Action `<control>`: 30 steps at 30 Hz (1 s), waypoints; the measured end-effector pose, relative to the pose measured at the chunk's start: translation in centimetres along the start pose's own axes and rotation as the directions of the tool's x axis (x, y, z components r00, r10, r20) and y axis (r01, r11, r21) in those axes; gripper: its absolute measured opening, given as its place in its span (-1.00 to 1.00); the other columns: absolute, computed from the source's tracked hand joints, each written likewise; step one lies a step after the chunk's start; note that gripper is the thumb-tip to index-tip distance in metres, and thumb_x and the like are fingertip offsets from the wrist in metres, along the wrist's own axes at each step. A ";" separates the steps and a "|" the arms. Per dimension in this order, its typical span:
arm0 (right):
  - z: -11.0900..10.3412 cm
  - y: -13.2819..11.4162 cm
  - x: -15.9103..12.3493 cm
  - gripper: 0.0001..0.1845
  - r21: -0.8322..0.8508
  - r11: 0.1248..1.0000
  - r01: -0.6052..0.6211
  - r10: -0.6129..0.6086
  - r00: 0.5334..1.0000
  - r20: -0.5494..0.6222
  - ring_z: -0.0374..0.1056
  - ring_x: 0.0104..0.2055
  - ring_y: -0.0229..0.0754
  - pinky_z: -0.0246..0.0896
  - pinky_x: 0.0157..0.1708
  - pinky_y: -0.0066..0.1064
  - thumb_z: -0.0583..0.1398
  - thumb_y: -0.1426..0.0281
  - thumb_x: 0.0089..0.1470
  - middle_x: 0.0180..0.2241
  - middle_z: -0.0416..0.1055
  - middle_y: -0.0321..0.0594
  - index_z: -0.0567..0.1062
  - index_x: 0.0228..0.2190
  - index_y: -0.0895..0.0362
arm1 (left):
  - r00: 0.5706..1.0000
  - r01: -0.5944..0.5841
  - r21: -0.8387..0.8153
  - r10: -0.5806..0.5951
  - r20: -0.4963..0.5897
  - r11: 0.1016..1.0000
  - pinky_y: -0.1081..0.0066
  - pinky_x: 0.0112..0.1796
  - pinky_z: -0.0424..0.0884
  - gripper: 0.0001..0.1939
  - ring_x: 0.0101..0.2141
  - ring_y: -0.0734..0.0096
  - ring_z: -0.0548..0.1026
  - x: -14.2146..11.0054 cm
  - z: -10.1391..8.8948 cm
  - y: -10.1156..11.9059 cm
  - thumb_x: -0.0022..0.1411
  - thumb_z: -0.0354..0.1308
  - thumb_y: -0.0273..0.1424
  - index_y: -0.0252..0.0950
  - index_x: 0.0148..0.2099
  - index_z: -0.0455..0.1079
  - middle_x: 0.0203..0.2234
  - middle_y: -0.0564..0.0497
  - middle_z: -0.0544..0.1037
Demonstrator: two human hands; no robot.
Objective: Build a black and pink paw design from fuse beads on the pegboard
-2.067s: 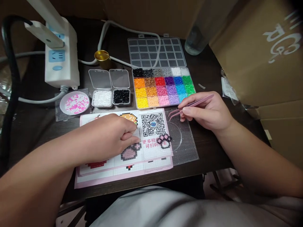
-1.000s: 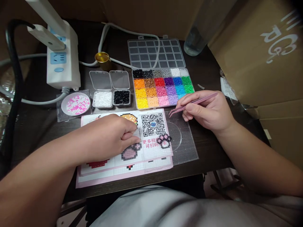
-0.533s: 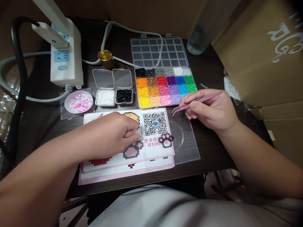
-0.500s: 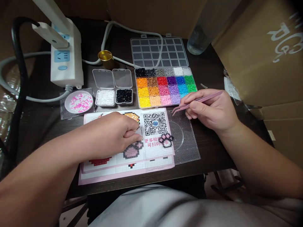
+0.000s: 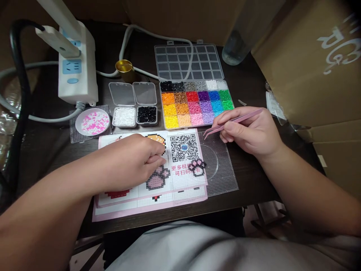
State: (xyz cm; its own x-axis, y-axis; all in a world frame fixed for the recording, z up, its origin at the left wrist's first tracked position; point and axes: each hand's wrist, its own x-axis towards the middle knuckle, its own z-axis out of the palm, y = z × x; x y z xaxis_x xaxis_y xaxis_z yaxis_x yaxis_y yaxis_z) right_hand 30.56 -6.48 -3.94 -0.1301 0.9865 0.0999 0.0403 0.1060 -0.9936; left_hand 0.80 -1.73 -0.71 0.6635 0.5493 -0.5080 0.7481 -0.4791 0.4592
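Observation:
Curled into a loose fist, my left hand (image 5: 137, 156) rests over the printed pattern sheet (image 5: 124, 205). Its palm side is hidden. My right hand (image 5: 248, 130) grips pink bent-tip tweezers (image 5: 234, 121), their points slightly apart above the clear pegboard (image 5: 225, 162), with no bead visible between them. On the pegboard's left part, over the sheet, lies a paw-shaped bead piece (image 5: 197, 169) with a black outline and pink toe pads. A printed pink paw pattern (image 5: 156, 180) shows just below my left hand.
A sorted bead case (image 5: 197, 101) stands open behind the sheet. Left of it are a box of white beads (image 5: 124, 116), a box of black beads (image 5: 147, 114) and a dish of pink and white beads (image 5: 93, 122). A power strip (image 5: 80, 75), gold cup (image 5: 124, 69) and cardboard (image 5: 296, 75) stand around.
My left thumb has drawn in toward the curled fingers. My right hand and the tweezers hold nearly the same pose; the whole view has shifted slightly.

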 end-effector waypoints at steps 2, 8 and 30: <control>0.0 0.0 0.0 -0.87 -0.003 1.000 0.003 -0.003 1.000 0.005 0.32 -0.58 -0.25 0.23 -0.58 -0.34 0.42 0.26 0.12 -0.49 0.56 -0.24 0.71 -0.30 0.04 | 1.000 -0.013 -0.008 0.013 -0.010 1.000 0.36 -0.56 0.04 -0.66 -0.62 0.47 0.19 0.0 0.0 -0.1 0.29 0.04 -0.27 -0.20 -0.52 0.16 -0.64 0.08 0.32; -0.1 0.1 0.0 -0.85 -0.002 1.000 -0.003 0.003 1.000 0.014 0.33 -0.58 -0.26 0.27 -0.57 -0.36 0.43 0.29 0.11 -0.50 0.56 -0.25 0.71 -0.28 0.08 | 0.998 -0.058 -0.044 0.057 -0.028 0.997 0.36 -0.53 0.07 -0.83 -0.58 0.41 0.26 -0.3 0.1 -0.5 0.26 0.05 -0.35 -0.18 -0.41 0.27 -0.60 0.08 0.37; 0.2 -0.1 -0.1 -0.88 -0.031 0.999 -0.032 0.033 0.999 0.031 0.31 -0.58 -0.22 0.24 -0.56 -0.32 0.43 0.24 0.11 -0.54 0.52 -0.27 0.71 -0.30 0.00 | 1.000 -0.021 -0.019 0.021 0.007 1.000 0.33 -0.53 0.05 -0.75 -0.60 0.41 0.23 -0.2 -0.2 0.0 0.23 0.08 -0.40 -0.19 -0.49 0.15 -0.62 0.08 0.34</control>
State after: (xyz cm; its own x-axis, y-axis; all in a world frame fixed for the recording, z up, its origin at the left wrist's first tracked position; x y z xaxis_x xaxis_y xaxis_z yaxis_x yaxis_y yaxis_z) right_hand 30.41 -6.64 -3.87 -0.1598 0.9850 0.0652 0.0751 0.0780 -0.9941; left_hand 0.66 -1.72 -0.50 0.6791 0.5345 -0.5031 0.7339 -0.4775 0.4831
